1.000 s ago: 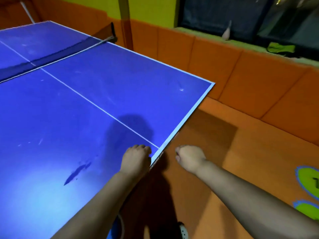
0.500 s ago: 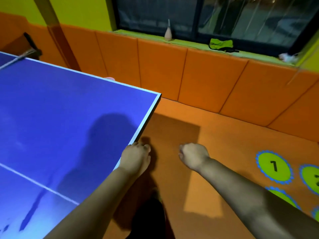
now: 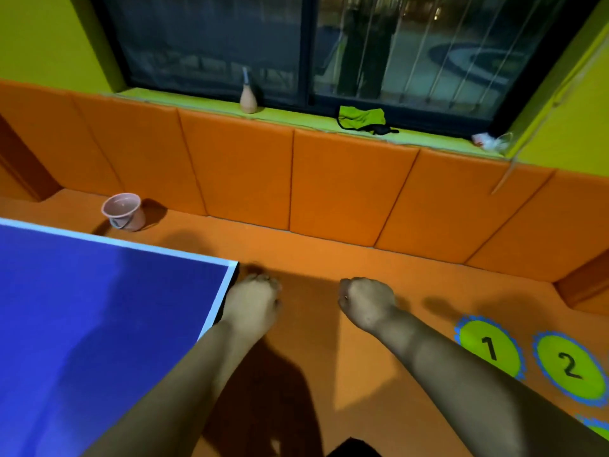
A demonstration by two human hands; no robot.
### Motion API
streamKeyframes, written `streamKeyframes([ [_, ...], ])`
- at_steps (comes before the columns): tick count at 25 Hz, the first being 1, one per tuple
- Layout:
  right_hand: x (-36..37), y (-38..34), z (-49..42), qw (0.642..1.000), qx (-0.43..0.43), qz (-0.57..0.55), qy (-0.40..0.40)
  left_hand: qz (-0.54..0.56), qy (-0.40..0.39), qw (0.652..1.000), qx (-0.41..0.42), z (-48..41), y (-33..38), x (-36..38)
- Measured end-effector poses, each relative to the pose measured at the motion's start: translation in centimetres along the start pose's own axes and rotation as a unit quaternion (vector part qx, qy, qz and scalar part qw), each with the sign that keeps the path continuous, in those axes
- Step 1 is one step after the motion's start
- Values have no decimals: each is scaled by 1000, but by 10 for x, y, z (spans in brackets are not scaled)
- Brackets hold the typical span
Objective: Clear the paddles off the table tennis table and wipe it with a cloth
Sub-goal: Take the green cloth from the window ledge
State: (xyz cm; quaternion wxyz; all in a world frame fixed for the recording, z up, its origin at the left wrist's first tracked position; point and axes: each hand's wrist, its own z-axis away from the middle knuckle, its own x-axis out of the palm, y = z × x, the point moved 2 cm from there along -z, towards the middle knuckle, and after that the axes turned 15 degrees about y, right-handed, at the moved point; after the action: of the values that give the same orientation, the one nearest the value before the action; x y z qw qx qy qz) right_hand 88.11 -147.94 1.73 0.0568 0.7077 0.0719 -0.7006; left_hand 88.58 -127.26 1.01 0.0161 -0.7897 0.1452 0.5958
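Note:
The blue table tennis table fills the lower left, and its white-edged corner lies just left of my left hand. My left hand is curled into a fist beside that corner, over the orange floor, with nothing in it. A little to the right, my right hand is also a fist and holds nothing. A green cloth lies crumpled on the window sill beyond. No paddle shows on the visible part of the table.
A pink bucket stands on the floor behind the table's far edge. Orange padded panels line the wall. A small tan bottle stands on the sill. Green numbered circles mark the floor at the right.
The view has swung right, so the table has slid to the left and the bucket has come into sight. Both hands stay fisted; the left one has left the table edge.

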Motion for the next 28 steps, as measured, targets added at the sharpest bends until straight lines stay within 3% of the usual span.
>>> streamKeyframes([
  [6, 10, 98, -117, 1000, 27, 0, -8, -14, -16, 999, 38, -144, 36, 59],
  [14, 1, 264, -310, 999, 24, -10, 21, 43, 7, 999, 4, -363, 98, 125],
  [22, 19, 354, -480, 998, 27, -44, 20, 32, -23, 999, 4, -540, 94, 196],
  [28, 14, 404, -619, 992, 102, -74, 30, 27, -25, 998, 47, -699, 70, 230],
])
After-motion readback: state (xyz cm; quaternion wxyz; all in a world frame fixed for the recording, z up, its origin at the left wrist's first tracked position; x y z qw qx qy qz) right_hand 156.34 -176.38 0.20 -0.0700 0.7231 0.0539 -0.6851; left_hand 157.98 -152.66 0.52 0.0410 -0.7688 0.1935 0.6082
